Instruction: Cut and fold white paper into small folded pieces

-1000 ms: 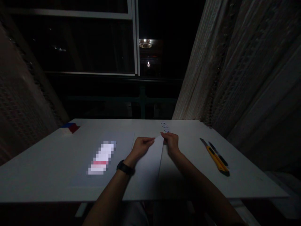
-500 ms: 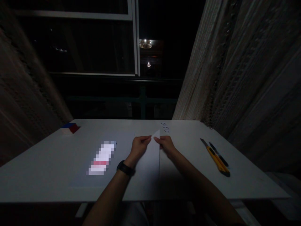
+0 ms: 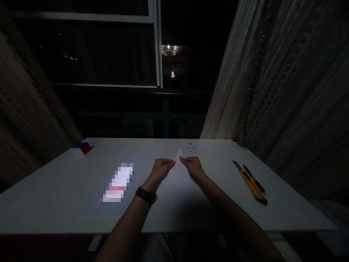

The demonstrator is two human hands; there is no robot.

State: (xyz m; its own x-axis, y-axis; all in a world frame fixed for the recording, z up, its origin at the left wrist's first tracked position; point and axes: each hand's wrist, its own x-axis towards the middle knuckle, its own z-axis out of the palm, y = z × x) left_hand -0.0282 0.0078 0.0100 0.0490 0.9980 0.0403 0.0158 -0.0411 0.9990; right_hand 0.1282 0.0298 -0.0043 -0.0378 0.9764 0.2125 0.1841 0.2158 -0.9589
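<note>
A white sheet of paper (image 3: 177,178) comes to a pointed tip between my hands, at the middle of the table. My left hand (image 3: 163,168), with a dark watch on its wrist, pinches the paper's left edge just below the tip. On the other edge, my right hand (image 3: 193,165) grips the paper with the thumb on top. The fingers under the paper are hidden. To the left, a phone (image 3: 118,183) with a lit, blurred-out screen lies on another pale sheet (image 3: 92,207).
A yellow box cutter (image 3: 252,187) with its blade out lies at the right, beside a dark pen (image 3: 253,178). A blue, red and white cube (image 3: 81,148) sits at the far left. Small dark marks (image 3: 192,147) show beyond my hands. Curtains (image 3: 229,80) flank the window behind the white table (image 3: 40,203).
The paper has turned, so its tip has swung slightly left and its straight right edge no longer runs upright. Both hands stay at nearly the same place, still gripping it.
</note>
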